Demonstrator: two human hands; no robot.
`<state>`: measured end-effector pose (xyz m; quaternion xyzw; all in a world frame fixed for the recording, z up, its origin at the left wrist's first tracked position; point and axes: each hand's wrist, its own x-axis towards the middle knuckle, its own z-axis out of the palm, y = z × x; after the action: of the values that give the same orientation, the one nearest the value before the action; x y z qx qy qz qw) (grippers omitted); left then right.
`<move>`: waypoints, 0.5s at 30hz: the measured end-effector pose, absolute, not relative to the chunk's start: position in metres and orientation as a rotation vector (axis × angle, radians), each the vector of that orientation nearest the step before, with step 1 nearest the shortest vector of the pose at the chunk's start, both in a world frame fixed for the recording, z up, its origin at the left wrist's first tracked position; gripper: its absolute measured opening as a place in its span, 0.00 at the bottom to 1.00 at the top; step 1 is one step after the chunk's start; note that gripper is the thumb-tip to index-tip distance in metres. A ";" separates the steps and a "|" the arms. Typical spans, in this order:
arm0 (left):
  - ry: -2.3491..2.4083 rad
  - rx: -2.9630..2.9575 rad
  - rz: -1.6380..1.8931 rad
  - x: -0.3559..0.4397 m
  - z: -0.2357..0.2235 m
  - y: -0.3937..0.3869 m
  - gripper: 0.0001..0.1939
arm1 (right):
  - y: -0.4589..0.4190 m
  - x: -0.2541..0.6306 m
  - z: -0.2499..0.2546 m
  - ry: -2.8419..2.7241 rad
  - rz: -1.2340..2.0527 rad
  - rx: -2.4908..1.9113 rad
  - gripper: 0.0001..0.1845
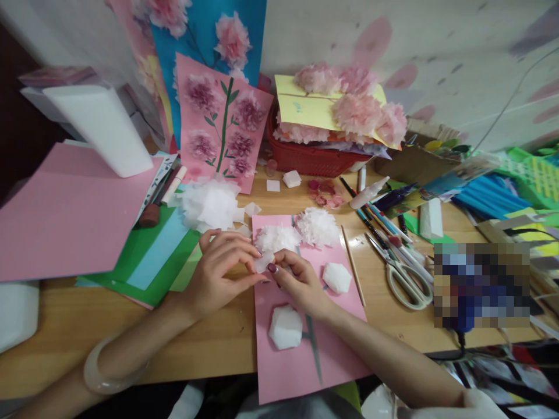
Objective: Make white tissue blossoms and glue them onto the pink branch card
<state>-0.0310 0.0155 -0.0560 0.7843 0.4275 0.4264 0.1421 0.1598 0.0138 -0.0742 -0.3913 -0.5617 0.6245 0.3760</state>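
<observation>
Right hand [301,282] pinches a small white tissue piece [263,263] between thumb and forefinger; the left hand [222,265] faces it half-curled, fingertips beside the piece — whether they grip it cannot be told. The piece hangs over the pink sheet [279,381], near the fluffy white flower [277,237]. It looks thin, soft and almost weightless (likely quick to crease or tear), so a light pinch at its edge should serve better than a firm squeeze. Two white bundles [286,328] rest on the sheet, either side of the right forearm. Farther out, a wooden stick [353,269] and scissors [409,285] crowd the right; tabletop wood [196,349] shows between left forearm and sheet, giving room — though the sheet's near end overhangs the edge.
</observation>
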 end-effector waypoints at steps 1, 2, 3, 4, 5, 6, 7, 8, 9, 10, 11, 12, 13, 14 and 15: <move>1.232 2.231 1.210 -0.030 -0.057 0.015 0.10 | 0.014 0.160 -0.074 -1.445 1.587 -1.004 0.12; 1.238 2.198 1.186 -0.029 -0.057 0.014 0.10 | 0.014 0.160 -0.074 -1.457 1.575 -1.001 0.12; 1.250 2.165 1.163 -0.027 -0.058 0.014 0.09 | 0.014 0.160 -0.075 -1.471 1.556 -0.995 0.11; 1.266 2.131 1.144 -0.027 -0.059 0.014 0.08 | 0.014 0.160 -0.076 -1.487 1.536 -0.993 0.11; 1.284 2.092 1.137 -0.027 -0.061 0.014 0.05 | 0.014 0.160 -0.077 -1.504 1.514 -0.995 0.10; 1.308 2.047 1.141 -0.027 -0.062 0.015 0.04 | 0.014 0.160 -0.077 -1.519 1.495 -1.004 0.10; 1.338 1.998 1.152 -0.029 -0.064 0.016 0.05 | 0.014 0.160 -0.078 -1.528 1.480 -1.018 0.10; 1.374 1.948 1.168 -0.030 -0.065 0.017 0.06 | 0.014 0.160 -0.078 -1.531 1.470 -1.034 0.10; 1.412 1.900 1.184 -0.033 -0.066 0.018 0.07 | 0.014 0.160 -0.078 -1.527 1.460 -1.051 0.10; 1.450 1.858 1.197 -0.035 -0.067 0.020 0.07 | 0.014 0.160 -0.078 -1.520 1.452 -1.066 0.11; 1.484 1.820 1.210 -0.037 -0.067 0.021 0.08 | 0.015 0.160 -0.078 -1.511 1.443 -1.079 0.11; 1.510 1.786 1.219 -0.039 -0.067 0.023 0.08 | 0.015 0.159 -0.078 -1.502 1.438 -1.091 0.11; 1.528 1.757 1.227 -0.040 -0.067 0.024 0.08 | 0.016 0.159 -0.077 -1.494 1.435 -1.102 0.11; 1.539 1.730 1.235 -0.042 -0.066 0.025 0.08 | 0.017 0.159 -0.077 -1.489 1.434 -1.111 0.11; 1.546 1.705 1.247 -0.043 -0.066 0.027 0.08 | 0.017 0.158 -0.078 -1.488 1.432 -1.117 0.10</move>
<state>-0.0430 0.0273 -0.0658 0.6291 0.5704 0.4601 0.2592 0.1584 0.0172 -0.0778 -0.4387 -0.5844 0.5627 0.3866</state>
